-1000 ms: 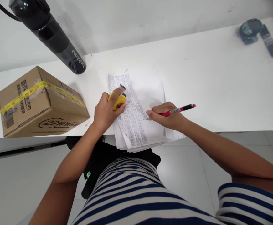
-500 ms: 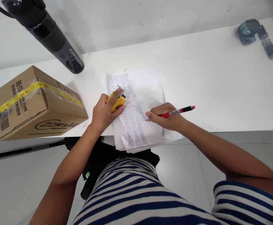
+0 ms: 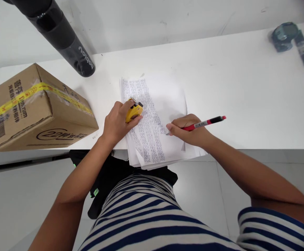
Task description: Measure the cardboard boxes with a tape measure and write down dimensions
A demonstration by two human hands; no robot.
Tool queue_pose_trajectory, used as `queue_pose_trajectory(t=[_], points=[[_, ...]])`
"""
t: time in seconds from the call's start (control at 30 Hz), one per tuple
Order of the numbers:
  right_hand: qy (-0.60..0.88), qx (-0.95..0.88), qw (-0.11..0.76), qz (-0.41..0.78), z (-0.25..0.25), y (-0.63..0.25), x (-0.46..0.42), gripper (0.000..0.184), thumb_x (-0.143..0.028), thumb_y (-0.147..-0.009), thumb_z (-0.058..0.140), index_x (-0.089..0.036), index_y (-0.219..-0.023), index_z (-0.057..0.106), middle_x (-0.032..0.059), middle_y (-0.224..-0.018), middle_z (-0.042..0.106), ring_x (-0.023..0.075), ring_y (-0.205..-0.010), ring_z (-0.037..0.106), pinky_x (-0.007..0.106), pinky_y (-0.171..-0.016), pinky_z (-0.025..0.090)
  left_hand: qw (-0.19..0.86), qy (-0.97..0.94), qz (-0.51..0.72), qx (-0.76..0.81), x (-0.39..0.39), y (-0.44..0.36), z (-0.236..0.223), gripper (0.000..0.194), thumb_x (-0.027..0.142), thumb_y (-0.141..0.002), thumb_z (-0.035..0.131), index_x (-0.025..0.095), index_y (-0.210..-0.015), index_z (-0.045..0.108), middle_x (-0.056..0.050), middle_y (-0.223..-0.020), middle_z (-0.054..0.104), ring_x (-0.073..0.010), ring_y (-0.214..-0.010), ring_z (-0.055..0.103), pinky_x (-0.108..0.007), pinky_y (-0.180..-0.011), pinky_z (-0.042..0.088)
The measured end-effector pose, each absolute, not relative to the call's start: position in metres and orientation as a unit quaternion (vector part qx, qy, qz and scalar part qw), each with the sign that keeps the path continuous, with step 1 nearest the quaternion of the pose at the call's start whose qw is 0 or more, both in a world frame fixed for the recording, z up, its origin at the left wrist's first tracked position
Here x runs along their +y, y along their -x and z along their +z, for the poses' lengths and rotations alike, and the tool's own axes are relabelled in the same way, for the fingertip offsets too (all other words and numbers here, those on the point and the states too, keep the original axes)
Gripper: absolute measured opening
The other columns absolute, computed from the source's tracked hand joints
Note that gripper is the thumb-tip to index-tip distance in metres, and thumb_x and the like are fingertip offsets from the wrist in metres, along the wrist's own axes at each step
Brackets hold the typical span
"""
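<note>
My left hand (image 3: 116, 120) is closed around a yellow tape measure (image 3: 134, 112) with black parts, resting over the left side of a stack of paper sheets (image 3: 165, 94). A bit of metal shows by the fingertip at its top. Dense rows of small handwriting fill the left part of the top sheet; its right part is blank. My right hand (image 3: 188, 129) grips a red pen (image 3: 190, 128) with a black upper end. The pen tip is at the right edge of the writing, seemingly on the paper. The stack's lower edge overhangs the table.
A taped cardboard box (image 3: 44, 111) stands at the left on the white table (image 3: 233, 90). Behind it is a tall dark bottle (image 3: 65, 38). A dark wristwatch-like device with a strap (image 3: 285, 36) lies at the far right, near the wall (image 3: 146, 24).
The view has shifted slightly. My left index finger has moved a little on the tape measure, and less of its metal end shows. The pen stays at the writing's right edge.
</note>
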State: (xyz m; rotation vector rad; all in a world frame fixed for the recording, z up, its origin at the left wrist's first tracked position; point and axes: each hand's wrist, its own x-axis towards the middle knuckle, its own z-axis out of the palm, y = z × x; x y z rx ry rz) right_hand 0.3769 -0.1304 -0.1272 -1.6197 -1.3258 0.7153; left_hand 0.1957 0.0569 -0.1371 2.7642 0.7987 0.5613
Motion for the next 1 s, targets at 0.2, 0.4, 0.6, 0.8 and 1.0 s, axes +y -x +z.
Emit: queue_pose_trajectory(t=[0.2, 0.4, 0.6, 0.8, 1.0], points=[[0.692, -0.481, 0.462, 0.275, -0.128, -0.3743, -0.1299, 0.049, -0.029, -0.088, 0.057, -0.021, -0.047, 0.03, -0.005, -0.045, 0.033, 0.0078, -0.043, 0.033, 0.026, -0.041, 0.023, 0.105, -0.938, 0.205, 0.26, 0.0572, -0.1963, -0.1383, 0.058, 0.052, -0.082, 0.065, 0.027, -0.131, 0.047, -0.005, -0.106, 0.058, -0.0183, -0.084, 0.061, -0.028, -0.063, 0.047], [0.682, -0.475, 0.48, 0.281, -0.1237, -0.3713, -0.1284, 0.053, -0.032, -0.087, 0.058, -0.022, -0.047, 0.025, -0.0059, -0.044, 0.029, 0.0077, -0.042, 0.036, 0.025, -0.04, 0.026, 0.117, -0.943, 0.18, 0.255, 0.0553, -0.1976, -0.1317, 0.057, 0.048, -0.084, 0.064, 0.027, -0.135, 0.049, -0.007, -0.107, 0.058, -0.0204, -0.091, 0.06, -0.028, -0.066, 0.049], [0.68, -0.472, 0.485, 0.282, -0.1225, -0.3716, -0.1287, 0.055, -0.034, -0.087, 0.059, -0.022, -0.047, 0.023, -0.0064, -0.045, 0.027, 0.0076, -0.044, 0.037, 0.025, -0.042, 0.027, 0.121, -0.943, 0.185, 0.248, 0.0553, -0.1981, -0.1321, 0.06, 0.046, -0.086, 0.062, 0.029, -0.14, 0.046, -0.009, -0.115, 0.057, -0.0221, -0.097, 0.059, -0.029, -0.071, 0.05], [0.676, -0.481, 0.488, 0.27, -0.1243, -0.3731, -0.1288, 0.054, -0.032, -0.089, 0.058, -0.022, -0.048, 0.023, -0.0066, -0.046, 0.028, 0.0069, -0.043, 0.032, 0.026, -0.042, 0.024, 0.106, -0.941, 0.187, 0.263, 0.0562, -0.2, -0.1308, 0.063, 0.05, -0.083, 0.065, 0.029, -0.139, 0.047, -0.008, -0.115, 0.059, -0.0227, -0.096, 0.06, -0.028, -0.069, 0.05], [0.646, -0.526, 0.465, 0.3, -0.1256, -0.3757, -0.1289, 0.053, -0.035, -0.09, 0.057, -0.022, -0.046, 0.029, -0.0058, -0.044, 0.034, 0.0066, -0.042, 0.033, 0.026, -0.041, 0.025, 0.105, -0.936, 0.192, 0.277, 0.055, -0.2002, -0.131, 0.063, 0.052, -0.081, 0.066, 0.028, -0.137, 0.048, -0.006, -0.111, 0.06, -0.0214, -0.094, 0.061, -0.027, -0.068, 0.05]])
